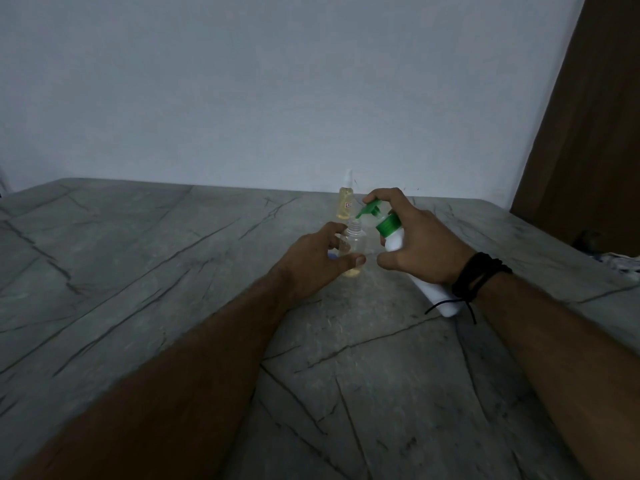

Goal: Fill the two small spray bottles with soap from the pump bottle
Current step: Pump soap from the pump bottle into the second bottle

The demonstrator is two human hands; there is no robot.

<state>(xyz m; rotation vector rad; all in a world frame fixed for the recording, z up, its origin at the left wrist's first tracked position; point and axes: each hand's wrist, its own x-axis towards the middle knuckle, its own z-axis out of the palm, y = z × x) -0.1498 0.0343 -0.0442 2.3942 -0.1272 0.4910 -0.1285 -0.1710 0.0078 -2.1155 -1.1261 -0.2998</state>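
My left hand [313, 261] holds a small clear spray bottle [353, 245] upright on the grey marble table [173, 271]; its cap is off and a little yellowish soap lies at its bottom. My right hand [415, 240] grips the white pump bottle [393, 237], tilted, with a finger on top of its green pump head [370, 207]. The green nozzle points down at the open neck of the clear bottle. Just behind stands a second small spray bottle [345, 202], capped, full of yellow liquid.
A pale wall runs behind the table. A brown wooden panel [585, 133] stands at the right, with some dark and white items [620, 261] at the table's right edge. A small blue thing shows behind my left hand.
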